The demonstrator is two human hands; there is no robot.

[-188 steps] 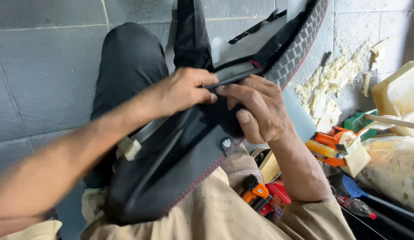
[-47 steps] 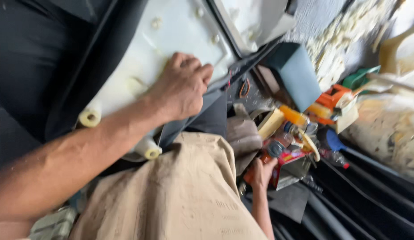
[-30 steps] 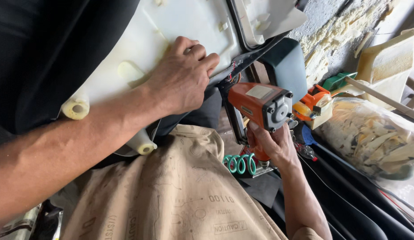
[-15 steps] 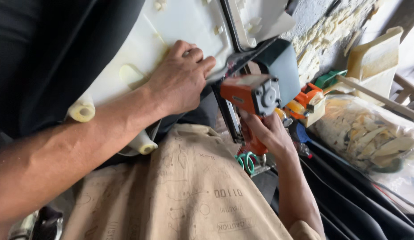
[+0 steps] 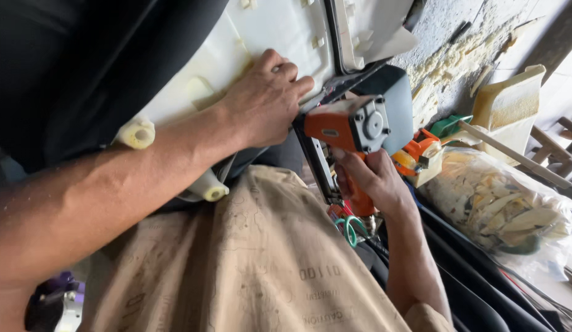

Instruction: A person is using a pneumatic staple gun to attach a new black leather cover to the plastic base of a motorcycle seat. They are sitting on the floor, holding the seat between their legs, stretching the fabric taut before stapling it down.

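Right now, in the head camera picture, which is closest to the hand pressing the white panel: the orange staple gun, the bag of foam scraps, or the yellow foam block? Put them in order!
From the left hand:
1. Orange staple gun, just to its right.
2. Yellow foam block, far right, upper.
3. Bag of foam scraps, far right, lower; close to call with the block.

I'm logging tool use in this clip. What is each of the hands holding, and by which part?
The right hand grips the orange staple gun by its handle. The left hand grasps nothing; it presses flat on the white plastic panel.

left hand (image 5: 264, 101) on white panel (image 5: 280, 31), right hand (image 5: 372, 178) gripping stapler (image 5: 350, 132) (orange)
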